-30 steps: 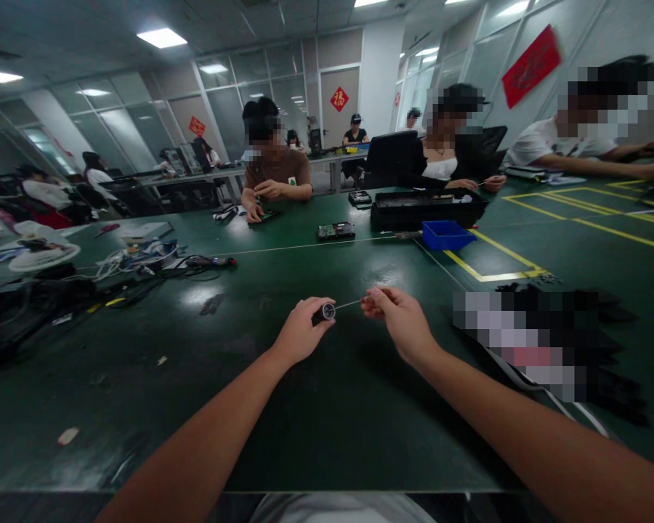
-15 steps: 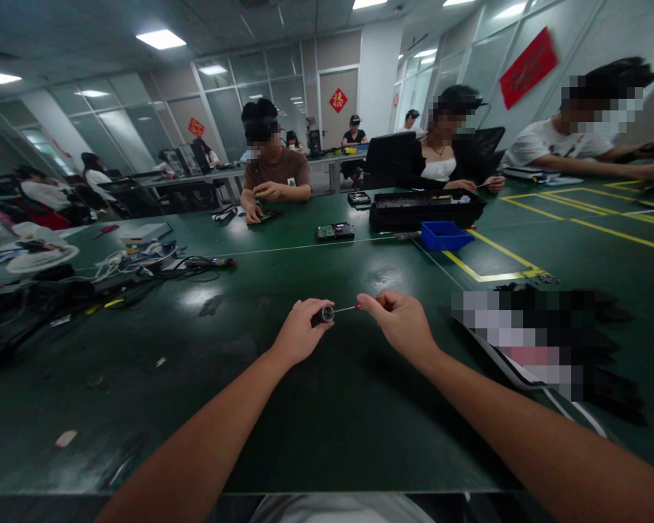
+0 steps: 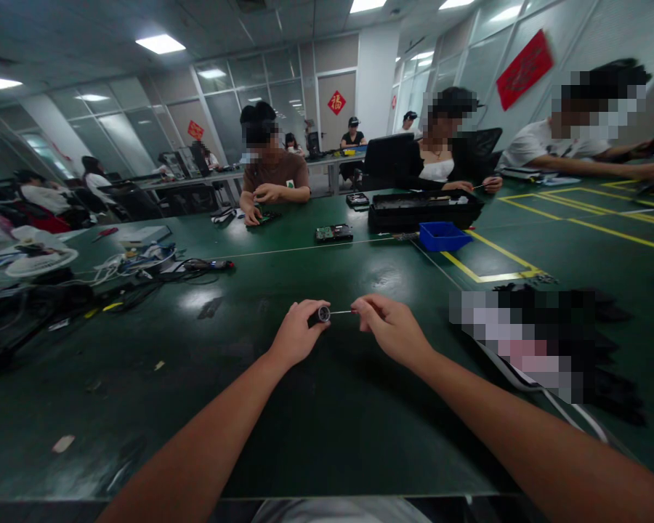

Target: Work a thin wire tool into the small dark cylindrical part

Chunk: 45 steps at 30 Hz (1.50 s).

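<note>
My left hand (image 3: 296,335) is closed around a small black cylindrical part (image 3: 323,314), whose round, light-rimmed end faces me. From my right hand (image 3: 391,325), a screwdriver (image 3: 341,312) with a thin metal shaft points left at that part. Its tip meets or lies just beside the part's right side; which one I cannot tell. My right thumb and fingers pinch the screwdriver near a red spot, and they hide most of its handle. Both hands are held above the dark green table (image 3: 305,428), close to its front edge.
Beyond my hands lie a hard drive (image 3: 333,233), a blue bin (image 3: 444,237) and a long black tray (image 3: 425,212). Tangled cables (image 3: 136,280) spread at left. A partly pixelated pile (image 3: 613,349) lies at right. Co-workers sit across and to the right.
My right hand has turned a little and its thumb is more bent around the screwdriver. The shaft now lies more level. My left hand keeps its hold on the black part.
</note>
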Each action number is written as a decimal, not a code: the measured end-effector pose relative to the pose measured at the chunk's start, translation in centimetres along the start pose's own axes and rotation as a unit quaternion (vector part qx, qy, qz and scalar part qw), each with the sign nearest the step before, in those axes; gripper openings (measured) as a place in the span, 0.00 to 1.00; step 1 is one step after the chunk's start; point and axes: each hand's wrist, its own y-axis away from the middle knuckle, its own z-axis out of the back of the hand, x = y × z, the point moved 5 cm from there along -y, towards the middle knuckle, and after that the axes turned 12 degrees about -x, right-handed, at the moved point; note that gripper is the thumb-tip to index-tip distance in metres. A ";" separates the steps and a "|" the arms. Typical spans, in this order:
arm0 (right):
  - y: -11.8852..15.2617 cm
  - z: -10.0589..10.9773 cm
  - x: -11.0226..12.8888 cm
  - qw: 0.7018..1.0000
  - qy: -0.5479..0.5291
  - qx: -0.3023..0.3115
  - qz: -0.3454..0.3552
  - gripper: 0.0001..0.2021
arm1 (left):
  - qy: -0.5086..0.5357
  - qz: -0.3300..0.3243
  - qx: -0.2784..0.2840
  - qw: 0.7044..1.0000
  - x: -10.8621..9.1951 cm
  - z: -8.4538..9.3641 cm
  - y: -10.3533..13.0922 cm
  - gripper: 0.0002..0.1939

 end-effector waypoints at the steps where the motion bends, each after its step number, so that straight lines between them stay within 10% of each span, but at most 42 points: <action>1: 0.0 0.0 -0.2 1.000 0.005 0.001 -0.013 0.18 | -0.001 0.000 0.000 1.000 -0.1 0.0 0.0 0.18; 31: -0.1 -0.3 -1.1 0.990 -0.117 -0.049 -0.065 0.10 | -0.022 0.004 0.001 1.000 0.0 0.1 0.0 0.18; 40: -0.6 -1.3 -4.0 0.869 -0.379 -0.075 -0.308 0.11 | -0.032 -0.037 0.001 0.999 -1.8 0.7 -0.1 0.19; 45: -1.0 -0.9 -4.5 0.913 -0.312 -0.107 -0.241 0.12 | -0.050 -0.011 0.030 0.998 -1.0 0.3 0.1 0.19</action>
